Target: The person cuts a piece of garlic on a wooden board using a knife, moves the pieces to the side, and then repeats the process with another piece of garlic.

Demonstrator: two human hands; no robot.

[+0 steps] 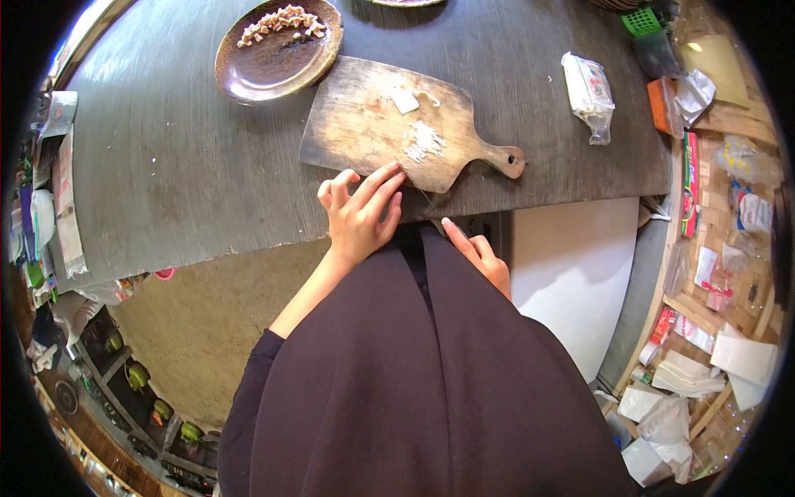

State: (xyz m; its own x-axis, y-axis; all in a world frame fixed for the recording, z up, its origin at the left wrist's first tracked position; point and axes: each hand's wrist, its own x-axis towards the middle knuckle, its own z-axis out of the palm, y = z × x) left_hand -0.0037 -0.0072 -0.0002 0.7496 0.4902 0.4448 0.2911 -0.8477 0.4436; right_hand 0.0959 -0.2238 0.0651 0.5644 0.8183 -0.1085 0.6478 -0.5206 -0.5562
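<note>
My right hand (pixel 483 255) is closed around the handle of a knife (pixel 426 199), at the near edge of the table. The thin blade points away from me over the front edge of a wooden cutting board (pixel 348 116); much of the handle is hidden in my fingers. My left hand (pixel 362 214) has its fingers apart, with the fingertips resting at the board's near edge beside the blade tip. On the board lie a heap of small white sticks (pixel 424 142), a white block (pixel 404 100) and a curved white strip (pixel 428 97) near it.
Behind the board's left corner stands a brown plate (pixel 265 73) with diced pinkish pieces (pixel 277 25). A white plastic packet (pixel 589 91) lies right on the dark table (pixel 190 166). An orange container (pixel 665 106), a green basket (pixel 641 22) and shelves of packages line the right side.
</note>
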